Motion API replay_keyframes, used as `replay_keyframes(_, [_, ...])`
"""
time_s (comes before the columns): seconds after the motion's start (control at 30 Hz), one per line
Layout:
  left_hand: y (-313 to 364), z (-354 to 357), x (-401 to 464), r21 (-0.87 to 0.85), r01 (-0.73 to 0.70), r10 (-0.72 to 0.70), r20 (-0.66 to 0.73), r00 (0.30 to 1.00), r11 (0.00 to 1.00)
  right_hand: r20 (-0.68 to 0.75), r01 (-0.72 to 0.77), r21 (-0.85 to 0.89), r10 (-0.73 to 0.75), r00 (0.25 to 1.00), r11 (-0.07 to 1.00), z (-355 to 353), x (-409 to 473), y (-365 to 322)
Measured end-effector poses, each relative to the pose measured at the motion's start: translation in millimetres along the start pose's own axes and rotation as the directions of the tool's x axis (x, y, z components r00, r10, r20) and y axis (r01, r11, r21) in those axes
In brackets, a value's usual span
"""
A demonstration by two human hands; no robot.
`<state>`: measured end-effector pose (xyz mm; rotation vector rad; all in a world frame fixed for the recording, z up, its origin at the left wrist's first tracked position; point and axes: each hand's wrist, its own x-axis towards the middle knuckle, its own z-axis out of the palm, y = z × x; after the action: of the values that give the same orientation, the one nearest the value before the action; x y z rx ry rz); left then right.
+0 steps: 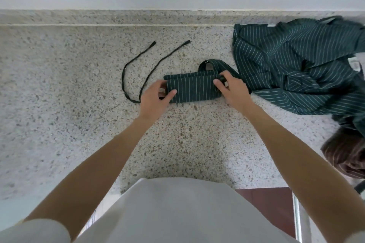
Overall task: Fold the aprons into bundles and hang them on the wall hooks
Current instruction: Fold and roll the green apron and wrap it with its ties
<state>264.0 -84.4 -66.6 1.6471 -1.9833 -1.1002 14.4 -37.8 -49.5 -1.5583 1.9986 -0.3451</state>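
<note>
Because folding needs a flat, firm bed, the work is laid out on a broad speckled grey-and-brown terrazzo counter [79,124], which runs back to a raised ledge of the same stone under a frosted window. At the right of it, a loose heap of dark green pinstriped aprons [296,65] is spread, evidently kept within reach as the stock not yet folded; a crumpled brown striped cloth [343,154] is seen at the right edge below it.

Near the middle of the counter, just beside that heap, the folded dark green pinstriped apron bundle [194,89] is lying as a compact oblong, with its looped neck strap [215,64] curving out behind the right end, probably left free so that it can be hung on a hook. Two thin dark tie strings [146,69] are trailed leftward and back from the left end across the bare stone, presumably reserved for binding the bundle.

The left end of the bundle is pinched by the left hand [156,98], thumb laid on top and fingers curled round the edge. The right end is pressed by the right hand [233,89], fingers half curled over the fold where the strap emerges. Both ends seem to be held so that the layers are kept from springing open. No wall hooks are in view.
</note>
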Motion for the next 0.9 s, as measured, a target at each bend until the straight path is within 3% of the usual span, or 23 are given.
replay_keyframes(0.17, [10, 14, 8, -0.076, 0.218, -0.227, -0.147, 0.963, 0.973, -0.095, -0.116, -0.07, 0.109, 0.989, 0.991, 13, 22, -3])
replay_keyframes(0.33, [7, 1, 16, 0.005, 0.25, -0.247, -0.139, 0.959, 0.968, 0.038, -0.146, -0.229, 0.159, 0.987, 0.962, 10, 12, -21])
replay_keyframes(0.43, [-5, -14, 8, 0.139, 0.129, -0.119, -0.076, 0.99, 0.982, 0.166, -0.132, -0.215, 0.17, 0.971, 0.968, 27, -26, -32])
replay_keyframes(0.5, [-14, -20, -4, 0.353, -0.092, 0.14, -0.114, 0.984, 0.931, 0.269, -0.167, -0.104, 0.19, 0.944, 0.98, 48, -57, -39])
replay_keyframes(0.57, [-18, -23, -22, 0.447, -0.323, 0.406, -0.1, 0.909, 0.834, 0.309, -0.212, -0.001, 0.202, 0.929, 0.977, 69, -85, -47])
replay_keyframes(0.63, [-18, -20, -44, 0.39, -0.513, 0.537, 0.054, 0.842, 0.764, 0.313, -0.235, 0.071, 0.202, 0.928, 0.969, 84, -105, -54])
replay_keyframes(0.77, [-31, 1, -74, 0.41, -0.59, 0.459, 0.379, 0.804, 0.695, 0.303, -0.218, 0.126, 0.172, 0.937, 0.968, 94, -120, -58])
replay_keyframes(0.9, [-44, 13, -68, 0.519, -0.551, 0.283, 0.508, 0.813, 0.653, 0.247, -0.136, -0.025, 0.138, 0.959, 0.99, 83, -119, -56])
